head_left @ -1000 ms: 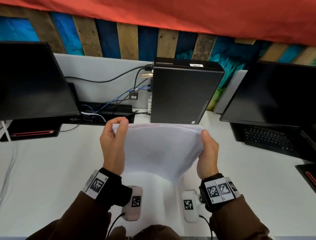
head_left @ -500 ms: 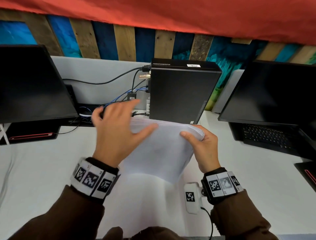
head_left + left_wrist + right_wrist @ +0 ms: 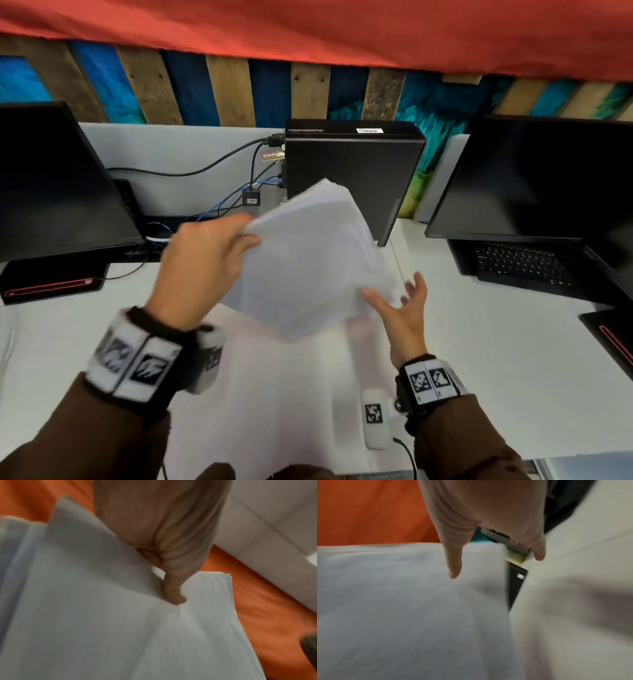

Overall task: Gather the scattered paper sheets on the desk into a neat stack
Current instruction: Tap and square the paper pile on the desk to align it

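Note:
A stack of white paper sheets hangs tilted above the white desk, one corner pointing down. My left hand pinches the stack's upper left edge; in the left wrist view the thumb presses on the top sheet. My right hand is open at the stack's lower right edge, fingers spread, gripping nothing. In the right wrist view the fingers hover beside the blurred paper.
A black computer tower stands behind the stack with cables to its left. A dark monitor stands at left, another monitor and a keyboard at right. Red fabric hangs overhead.
Both hands held the stack by its sides a second ago. The left hand shifted its grip and swung the stack up and round; the right hand let go and opened.

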Motion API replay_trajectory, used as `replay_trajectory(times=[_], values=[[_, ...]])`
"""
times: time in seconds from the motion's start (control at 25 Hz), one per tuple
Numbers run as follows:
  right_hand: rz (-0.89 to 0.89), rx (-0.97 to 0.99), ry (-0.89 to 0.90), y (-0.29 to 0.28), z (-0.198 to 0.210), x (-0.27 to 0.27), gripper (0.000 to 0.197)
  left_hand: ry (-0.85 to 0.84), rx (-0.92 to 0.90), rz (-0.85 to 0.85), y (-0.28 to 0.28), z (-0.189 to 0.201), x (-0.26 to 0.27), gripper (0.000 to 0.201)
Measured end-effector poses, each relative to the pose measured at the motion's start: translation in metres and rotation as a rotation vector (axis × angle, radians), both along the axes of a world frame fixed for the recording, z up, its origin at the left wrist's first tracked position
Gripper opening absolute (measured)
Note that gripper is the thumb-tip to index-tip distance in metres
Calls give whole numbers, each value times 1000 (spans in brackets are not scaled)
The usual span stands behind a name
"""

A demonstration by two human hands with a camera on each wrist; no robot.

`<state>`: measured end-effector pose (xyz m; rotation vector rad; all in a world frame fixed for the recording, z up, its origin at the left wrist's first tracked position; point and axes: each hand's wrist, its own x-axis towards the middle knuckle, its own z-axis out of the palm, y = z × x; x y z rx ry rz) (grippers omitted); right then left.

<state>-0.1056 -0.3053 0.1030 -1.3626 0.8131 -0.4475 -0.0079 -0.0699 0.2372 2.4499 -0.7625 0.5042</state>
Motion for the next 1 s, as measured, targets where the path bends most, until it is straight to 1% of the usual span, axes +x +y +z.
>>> replay_trajectory(times=[0.04,0.08,0.12,0.16,0.2,0.24,0.28,0.4,0.48,0.52,0.56,0.6,0.68,0.72,0.76,0.8,0.88,0.96,1.0], values=[[63,114,65,-3,-12,-5,106,36,-121,-15,14,3,-1,16],[131,215,71,-7,-24,-7,108,100,-234,-15,25,5,-3,16],[190,308,31,-11,-30,-8,103,176,-336,-27,34,3,-4,15],[248,380,-51,-17,-32,-6,92,246,-431,-52,41,1,-6,20],[291,409,-133,-23,-30,-2,77,294,-504,-75,46,-5,-6,30],[294,395,-193,-29,-25,2,62,327,-560,-84,51,-16,-6,37],[282,341,-236,-34,-20,5,56,350,-606,-77,55,-26,-6,38],[278,132,-321,-44,-7,1,45,415,-731,18,65,-69,-3,23],[286,8,-294,-41,-14,-10,36,482,-769,107,69,-107,-5,20],[288,-34,-235,-37,-26,-15,33,544,-770,128,70,-127,-6,18],[300,-73,-159,-33,-40,-20,30,611,-724,147,71,-150,-6,18],[327,-108,-84,-27,-52,-26,28,660,-621,141,71,-173,-6,24],[362,-141,27,-16,-73,-31,20,710,-396,129,71,-212,-6,49],[368,-151,47,-12,-78,-32,18,746,-371,154,72,-222,-5,57],[368,-166,67,-12,-78,-30,17,779,-415,199,72,-222,-5,58],[366,-180,110,-13,-72,-28,17,771,-455,223,72,-215,-4,52],[340,-189,155,-20,-58,-23,18,727,-580,243,69,-193,-5,33],[353,-271,111,-26,-48,-20,14,685,-670,247,66,-181,-6,29],[372,-304,65,-25,-44,-20,14,687,-688,202,65,-181,-5,20]])
